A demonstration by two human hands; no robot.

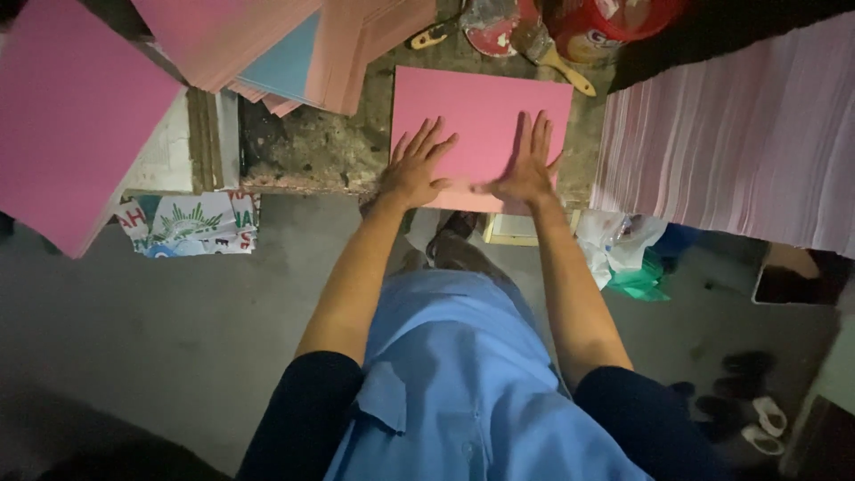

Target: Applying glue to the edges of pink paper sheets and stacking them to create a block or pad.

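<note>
Dim and cluttered, the workspace seen from the head camera centres on a worn, stained table (321,151) above a grey concrete floor (160,321). On the table lies a pink sheet (476,111), flat, its near edge reaching the table's front edge. Both hands rest on it with no grip closed: the left hand (415,169) lies palm down on the sheet's near left corner, fingers spread and straight, and the right hand (527,169) lies palm down just beside it on the near right part, fingers likewise spread. Neither hand holds anything; they only press on the sheet.

Just right of the sheet stands a tall stack of pale pink paper (730,142), its edges fanned toward the camera. Beyond the sheet lie a wooden-handled brush (557,58) and a red container (597,27). At upper left, loose pink and light blue sheets (285,53) overlap, and a large pink board (67,116) leans out at far left. Printed paper scraps (191,223) lie below the table's edge, and white sandals (761,423) sit on the floor at lower right.
</note>
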